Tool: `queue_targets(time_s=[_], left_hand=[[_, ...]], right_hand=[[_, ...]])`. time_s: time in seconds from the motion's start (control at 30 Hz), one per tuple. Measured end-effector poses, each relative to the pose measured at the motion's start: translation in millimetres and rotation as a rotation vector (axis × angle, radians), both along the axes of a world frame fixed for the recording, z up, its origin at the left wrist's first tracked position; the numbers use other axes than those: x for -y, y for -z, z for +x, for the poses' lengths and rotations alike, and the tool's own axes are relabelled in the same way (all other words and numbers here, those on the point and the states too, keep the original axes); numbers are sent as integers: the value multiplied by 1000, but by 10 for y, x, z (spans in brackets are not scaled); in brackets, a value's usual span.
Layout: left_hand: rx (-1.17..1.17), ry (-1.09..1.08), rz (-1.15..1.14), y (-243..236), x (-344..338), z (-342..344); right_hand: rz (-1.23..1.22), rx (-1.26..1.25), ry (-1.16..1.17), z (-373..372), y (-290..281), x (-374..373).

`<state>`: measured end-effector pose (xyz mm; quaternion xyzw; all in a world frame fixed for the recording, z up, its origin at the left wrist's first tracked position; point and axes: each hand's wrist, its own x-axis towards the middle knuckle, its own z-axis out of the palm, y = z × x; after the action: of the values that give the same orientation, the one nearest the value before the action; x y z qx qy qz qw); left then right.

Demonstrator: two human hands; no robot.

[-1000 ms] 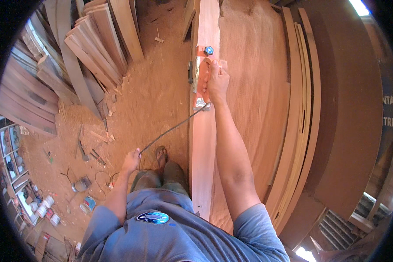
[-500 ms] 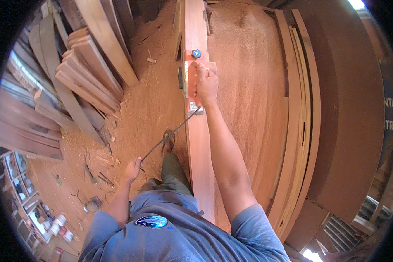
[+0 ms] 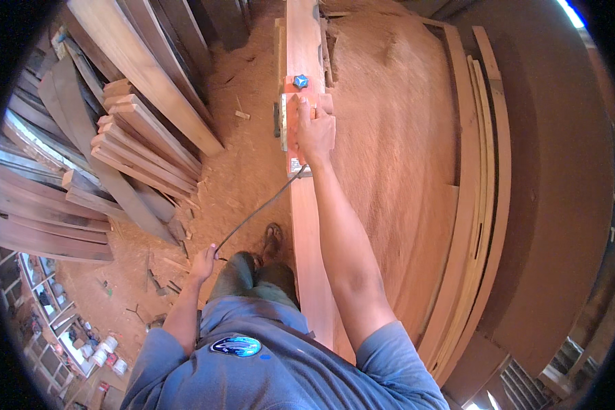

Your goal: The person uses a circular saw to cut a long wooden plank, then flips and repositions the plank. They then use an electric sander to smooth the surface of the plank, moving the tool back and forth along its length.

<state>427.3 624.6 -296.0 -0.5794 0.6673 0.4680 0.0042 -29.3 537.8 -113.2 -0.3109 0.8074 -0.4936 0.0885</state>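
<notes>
My right hand (image 3: 313, 137) is wrapped round the handle of an orange electric planer (image 3: 290, 123) with a blue star-shaped knob at its far end. The planer rests on a long, pale reddish plank (image 3: 303, 219) that runs from near my body away to the far edge. A dark power cord (image 3: 256, 212) leaves the planer's near end and slants down to the left. There my left hand (image 3: 203, 263) grips it, out to the side of my legs. The planer's underside is hidden against the wood.
Stacked boards (image 3: 147, 140) lean at the left, with dark curved planks (image 3: 51, 222) below them. Sawdust (image 3: 383, 137) covers the floor on both sides. Long timbers (image 3: 482, 184) lie at the right, beside a big brown panel (image 3: 553, 171). Small tools (image 3: 158, 283) lie on the floor at lower left.
The planer and my right hand show slightly further left in the view, which has itself shifted. My feet have changed position. The cord now hangs in a slight curve instead of straight.
</notes>
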Motion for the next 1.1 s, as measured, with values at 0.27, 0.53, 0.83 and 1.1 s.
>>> queue_targets(time_s=[0.27, 0.53, 0.83, 1.1], left_hand=[[-54, -58, 62, -357, 622, -430], [-6, -12, 58, -357, 1361, -836], [9, 27, 83, -294, 2613, -1440], [-29, 17, 101, -289, 3269, -1809]], right_hand=[[-71, 124, -2, -346, -94, 767], [-116, 118, -5, -694, -291, 1514], [-143, 96, -4, -1316, -380, 2631], [8, 83, 9, -1719, -495, 3479]])
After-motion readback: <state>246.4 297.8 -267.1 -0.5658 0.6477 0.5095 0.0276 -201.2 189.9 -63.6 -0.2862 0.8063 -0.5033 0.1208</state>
